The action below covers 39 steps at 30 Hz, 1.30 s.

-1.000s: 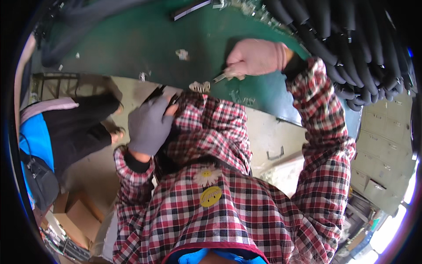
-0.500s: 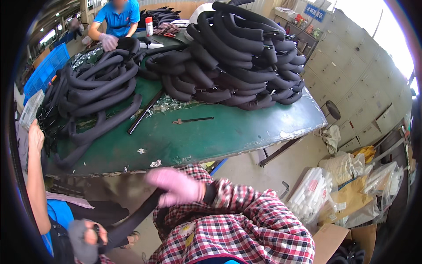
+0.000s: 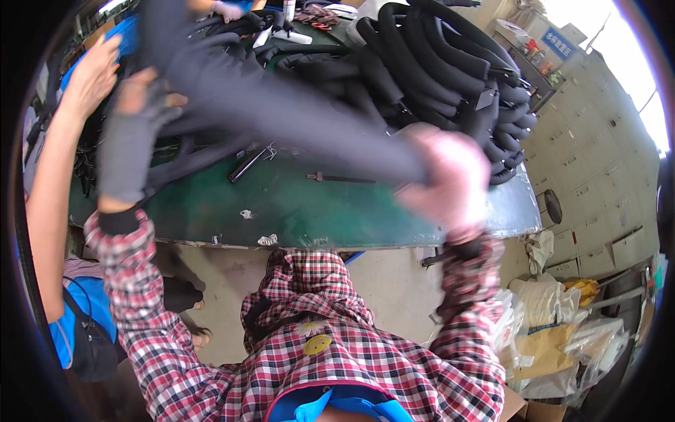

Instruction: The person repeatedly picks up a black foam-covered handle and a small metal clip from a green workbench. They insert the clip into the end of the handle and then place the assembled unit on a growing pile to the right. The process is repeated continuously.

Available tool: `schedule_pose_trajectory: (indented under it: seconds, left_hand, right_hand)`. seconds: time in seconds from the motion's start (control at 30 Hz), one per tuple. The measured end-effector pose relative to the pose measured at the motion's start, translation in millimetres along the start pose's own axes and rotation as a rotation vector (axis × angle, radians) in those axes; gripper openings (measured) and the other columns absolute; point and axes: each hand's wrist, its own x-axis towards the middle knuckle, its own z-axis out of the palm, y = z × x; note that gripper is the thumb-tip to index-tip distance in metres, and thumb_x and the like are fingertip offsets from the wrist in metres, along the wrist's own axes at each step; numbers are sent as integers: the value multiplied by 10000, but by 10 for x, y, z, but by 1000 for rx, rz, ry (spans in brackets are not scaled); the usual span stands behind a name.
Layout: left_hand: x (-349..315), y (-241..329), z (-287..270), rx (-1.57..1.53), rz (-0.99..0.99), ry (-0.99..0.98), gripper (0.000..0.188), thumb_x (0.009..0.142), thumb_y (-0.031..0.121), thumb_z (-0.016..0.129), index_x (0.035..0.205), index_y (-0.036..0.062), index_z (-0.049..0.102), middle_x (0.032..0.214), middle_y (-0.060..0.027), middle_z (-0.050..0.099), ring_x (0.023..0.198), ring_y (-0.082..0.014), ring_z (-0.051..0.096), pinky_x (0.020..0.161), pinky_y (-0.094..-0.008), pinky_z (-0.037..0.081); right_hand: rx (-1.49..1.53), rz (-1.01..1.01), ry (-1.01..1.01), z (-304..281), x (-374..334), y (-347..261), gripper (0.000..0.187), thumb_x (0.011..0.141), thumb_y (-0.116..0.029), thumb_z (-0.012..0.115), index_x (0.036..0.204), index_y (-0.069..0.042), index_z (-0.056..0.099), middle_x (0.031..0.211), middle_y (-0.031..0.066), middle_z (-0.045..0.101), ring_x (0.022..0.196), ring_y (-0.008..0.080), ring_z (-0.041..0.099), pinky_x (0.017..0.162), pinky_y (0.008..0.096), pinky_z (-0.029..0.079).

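Note:
A long black foam-covered tube (image 3: 295,130), smeared by motion, is held up over the near side of the green table. My right hand (image 3: 450,176), in a pink glove, is closed round its right end. At the left, my left hand (image 3: 133,133) wears a grey glove with bare fingertips and grips the tube's other part, its fingers partly blurred. Behind the raised tube lies a big pile of similar black foam tubes (image 3: 429,63). On the table are a short dark rod (image 3: 249,163) and a thin strap-like piece (image 3: 341,178).
Close on my left, a co-worker's bare arm (image 3: 60,162) reaches up past the green table (image 3: 309,218). Across the table another person's gloved hand (image 3: 228,10) shows by white pieces (image 3: 281,35). Grey lockers (image 3: 598,162) and plastic-wrapped bags (image 3: 555,337) stand at the right.
Both my hands have come up from low beside my lap to above the table, carrying the foam tube. My right hand has moved right. The co-worker's arm at left is raised higher.

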Motion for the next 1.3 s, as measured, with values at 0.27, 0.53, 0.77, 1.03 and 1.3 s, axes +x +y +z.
schedule_pose_trajectory:
  seconds: [0.27,0.53,0.77,1.03,1.3]
  left_hand:
    - [1304,-2059,1555,-118,-505,-81,440,982,353,609,1324,78,588,1102,-35,659,980,-129,638,863,-294,503]
    - [2057,-3558,2535,-152,-527,313,621,938,497,657,1359,52,552,1237,-151,667,1145,-260,615,1010,-346,442]
    - [2328,-3334,2415,-394,-767,234,471,955,279,611,1395,135,519,1084,-69,674,969,-172,617,882,-303,474]
    - [1988,-2300,2230,15,-385,216,421,855,168,672,1253,164,534,1069,-157,672,973,-274,661,884,-383,508]
    - [1912,-3101,2203,-172,-723,-44,394,877,146,636,1257,120,538,958,-102,655,797,-201,655,728,-337,528]
  right_hand:
    - [-389,352,-126,-1109,1318,2586,530,886,-387,719,1259,-18,647,1030,109,725,920,168,666,900,311,502]
    - [-215,501,-350,-841,1587,3492,546,947,-272,669,1380,31,535,1139,92,698,1073,141,646,966,276,484]
    - [-333,557,-428,-1054,1703,3354,691,962,-449,639,1453,1,454,1229,136,643,1166,181,598,1058,308,432]
    - [-526,585,-398,-1000,1570,3212,677,961,-495,634,1407,-1,508,1122,110,695,1067,171,639,987,301,469]
    - [-572,517,-404,-904,1605,3090,574,978,-392,638,1409,-33,517,1200,133,704,1105,223,665,1004,321,481]
